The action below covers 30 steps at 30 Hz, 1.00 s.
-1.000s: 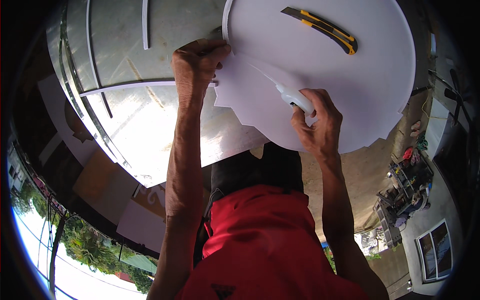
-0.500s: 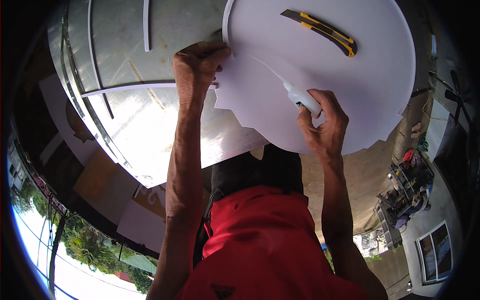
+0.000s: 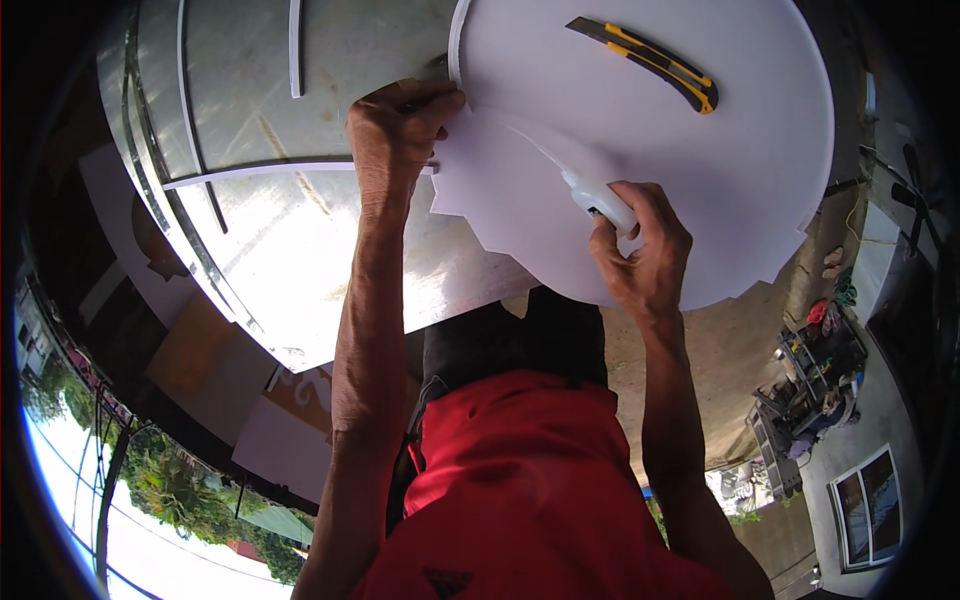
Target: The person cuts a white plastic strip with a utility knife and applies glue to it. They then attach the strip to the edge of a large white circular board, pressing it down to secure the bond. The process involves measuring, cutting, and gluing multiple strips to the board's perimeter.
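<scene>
A large white board [image 3: 730, 190] with a rounded outline and some notched edges lies in front of me. My left hand [image 3: 400, 125] is closed at its left edge, thumb and fingers pinching a thin white strip [image 3: 300, 168]. Part of that strip runs out leftward behind my wrist; the pinched spot is hidden by my fingers. A similar white edging [image 3: 456, 45] stands along the rim beyond my fingertips. My right hand [image 3: 650, 240] grips a small white squeeze bottle [image 3: 600, 200], whose long thin nozzle points toward my left fingertips.
A yellow and black utility knife [image 3: 650, 62] lies on the board's far part, blade out. Under the board is a shiny metal-looking tabletop [image 3: 290, 240] with more narrow strips [image 3: 295, 50]. A cluttered rack [image 3: 815, 370] stands at the right by a wall.
My right hand and the bottle have shifted slightly left. My left hand stays pinched at the board's edge.
</scene>
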Each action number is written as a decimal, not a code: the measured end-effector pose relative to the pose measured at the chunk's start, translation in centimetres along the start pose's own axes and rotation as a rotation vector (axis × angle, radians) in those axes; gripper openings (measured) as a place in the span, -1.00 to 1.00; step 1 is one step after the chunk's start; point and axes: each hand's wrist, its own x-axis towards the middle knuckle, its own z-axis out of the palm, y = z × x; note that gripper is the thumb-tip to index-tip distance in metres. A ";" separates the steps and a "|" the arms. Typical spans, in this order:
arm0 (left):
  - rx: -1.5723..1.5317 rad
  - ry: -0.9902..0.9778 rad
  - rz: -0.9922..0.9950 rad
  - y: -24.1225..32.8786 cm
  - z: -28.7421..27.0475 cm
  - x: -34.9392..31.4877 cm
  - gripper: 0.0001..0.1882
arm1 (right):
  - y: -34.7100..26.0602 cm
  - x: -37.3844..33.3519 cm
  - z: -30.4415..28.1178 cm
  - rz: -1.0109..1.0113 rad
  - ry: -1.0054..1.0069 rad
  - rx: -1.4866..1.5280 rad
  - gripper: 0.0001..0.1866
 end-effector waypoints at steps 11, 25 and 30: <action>0.013 0.008 0.003 0.2 0.1 -0.1 -0.76 | -0.2 -0.1 -0.2 0.034 0.008 0.031 -0.64; 0.021 0.008 -0.023 0.7 0.0 -0.2 -0.76 | -0.4 2.3 2.1 0.025 0.101 0.033 -0.64; 0.008 0.000 -0.012 0.5 0.0 -0.1 -0.76 | -0.6 2.5 2.3 0.022 0.108 0.004 -0.63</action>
